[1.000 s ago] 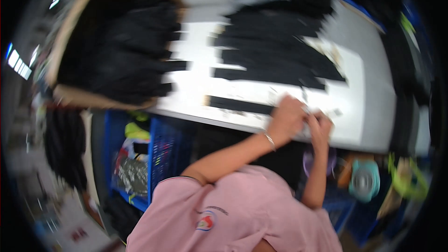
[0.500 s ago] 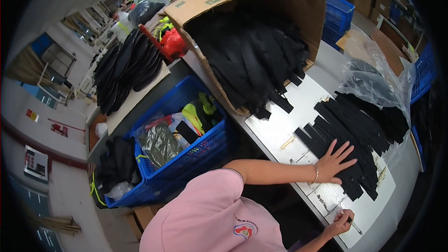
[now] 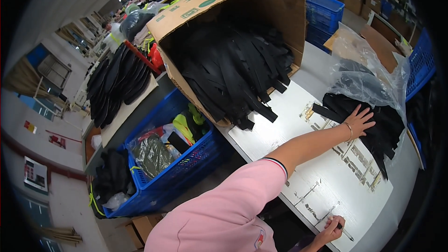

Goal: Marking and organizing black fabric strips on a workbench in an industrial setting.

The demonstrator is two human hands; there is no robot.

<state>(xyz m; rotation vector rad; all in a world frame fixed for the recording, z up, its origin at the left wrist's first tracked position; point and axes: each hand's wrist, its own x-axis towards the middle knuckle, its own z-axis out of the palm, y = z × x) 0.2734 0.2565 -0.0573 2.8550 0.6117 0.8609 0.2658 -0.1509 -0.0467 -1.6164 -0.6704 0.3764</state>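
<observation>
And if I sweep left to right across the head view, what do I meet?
Framed wall poster, stack of black curved pieces, open cardboard box, right hand holding a pen-like tool, left hand spread on black strips, blue basket near the right edge.

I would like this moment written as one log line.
left hand: spread on black strips | right hand: holding pen-like tool over white board | cardboard box: open, more strips inside
</observation>
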